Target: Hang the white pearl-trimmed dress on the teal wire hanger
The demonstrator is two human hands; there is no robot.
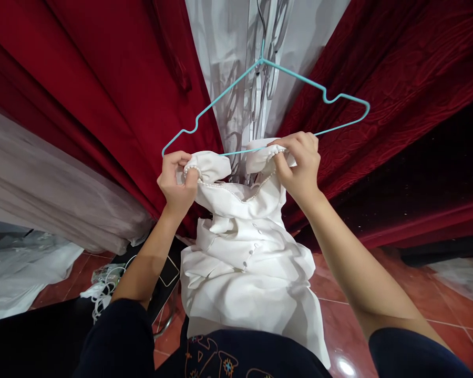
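A white dress [246, 247] with pearl trim along its neckline and small buttons down the front hangs below a light blue wire hanger [224, 93]. My left hand [177, 181] pinches the dress's left sleeve strap near the hanger's lower left corner. With fingers closed, my right hand [301, 163] grips the other strap at the hanger's bottom bar. Both straps lie over the bar, which runs partly hidden behind cloth and fingers. The lower skirt drapes toward my body.
Dark red curtains [102, 89] hang on both sides, with a white ornate metal frame [270, 68] between them. Pale sheer fabric [55, 178] is at left. A black surface [43, 336] with white cords [104, 294] sits lower left. The floor [347, 320] is red tile.
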